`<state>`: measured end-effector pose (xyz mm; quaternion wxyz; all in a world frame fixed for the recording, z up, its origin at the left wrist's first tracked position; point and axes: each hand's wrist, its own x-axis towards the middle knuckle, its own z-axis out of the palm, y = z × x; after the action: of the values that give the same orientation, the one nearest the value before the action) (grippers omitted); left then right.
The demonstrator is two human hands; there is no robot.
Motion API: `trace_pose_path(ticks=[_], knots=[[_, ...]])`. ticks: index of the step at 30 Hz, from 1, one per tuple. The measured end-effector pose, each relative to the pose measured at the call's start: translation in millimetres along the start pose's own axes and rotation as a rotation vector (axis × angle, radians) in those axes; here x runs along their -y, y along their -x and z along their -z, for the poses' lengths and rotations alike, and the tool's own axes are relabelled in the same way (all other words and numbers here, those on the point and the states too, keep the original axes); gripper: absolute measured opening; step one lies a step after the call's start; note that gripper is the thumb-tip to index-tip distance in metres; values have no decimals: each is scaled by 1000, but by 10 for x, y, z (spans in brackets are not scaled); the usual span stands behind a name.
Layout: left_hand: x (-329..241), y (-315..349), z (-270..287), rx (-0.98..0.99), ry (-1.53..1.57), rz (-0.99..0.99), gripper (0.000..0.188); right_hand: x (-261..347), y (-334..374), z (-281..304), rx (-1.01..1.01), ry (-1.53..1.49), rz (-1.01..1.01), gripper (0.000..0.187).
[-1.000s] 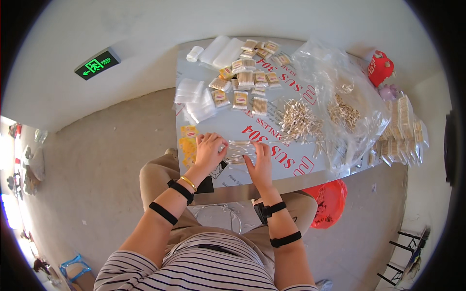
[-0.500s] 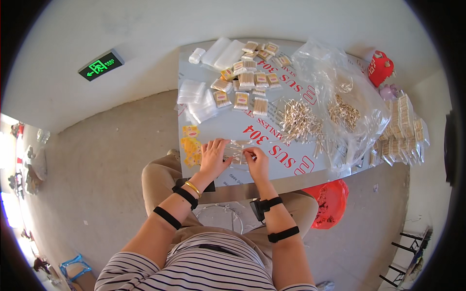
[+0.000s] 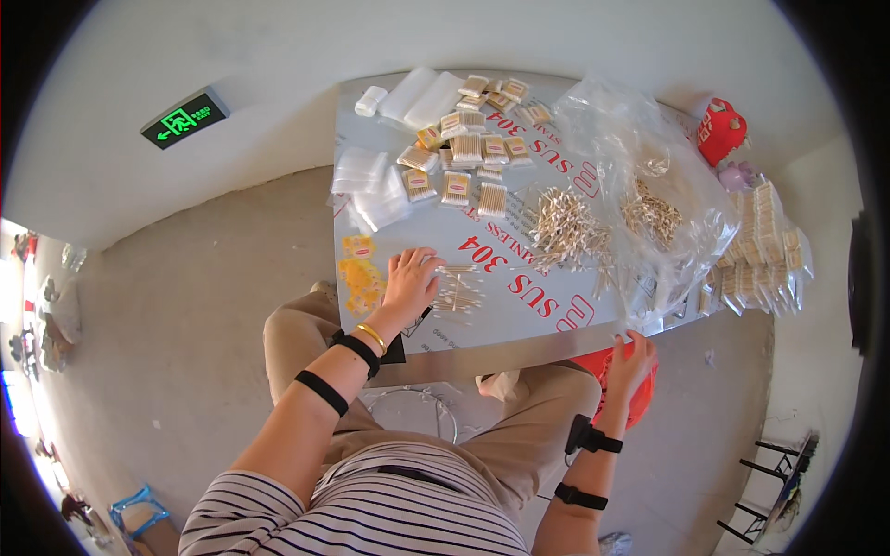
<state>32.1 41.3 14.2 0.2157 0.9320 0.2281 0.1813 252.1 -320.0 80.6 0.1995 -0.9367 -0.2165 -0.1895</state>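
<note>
My left hand [image 3: 411, 283] rests on the metal table beside a loose layer of cotton swabs [image 3: 461, 295], its fingers spread and slightly bent at their left edge. Out past the table's front edge, my right hand [image 3: 633, 366] is held over a red plastic bag [image 3: 642, 404], thumb and fingers apart. I make out nothing held in it. Small yellow cards [image 3: 360, 285] lie scattered to the left of my left hand. A large heap of loose cotton swabs [image 3: 567, 230] sits farther right on the table.
Several filled swab packs [image 3: 456, 188] and clear empty sleeves [image 3: 380, 199] lie toward the back. A big clear plastic bag [image 3: 700, 218] holds more swabs on the right, beside stacked packs [image 3: 760, 250]. A red container [image 3: 721, 132] stands at the back right.
My right hand has left the swabs and moved right, beyond the table's front edge to the red bag. My left hand has shifted slightly to the left, uncovering more of the swab layer.
</note>
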Motion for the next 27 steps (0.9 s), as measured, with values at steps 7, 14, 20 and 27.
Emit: trace_pose_path(ticks=[7, 14, 20, 27], knots=[[13, -29, -125, 0, 22, -19, 16, 1598, 409, -839, 554, -561, 166, 11], [37, -38, -119, 1, 6, -10, 17, 2212, 554, -1349, 561, -241, 138, 21], [76, -40, -126, 30, -5, -40, 14, 2170, 545, -1475, 669, -249, 11, 17], [91, -25, -14, 51, 102, 18, 20, 2093, -19, -1417, 530, -297, 209, 8]])
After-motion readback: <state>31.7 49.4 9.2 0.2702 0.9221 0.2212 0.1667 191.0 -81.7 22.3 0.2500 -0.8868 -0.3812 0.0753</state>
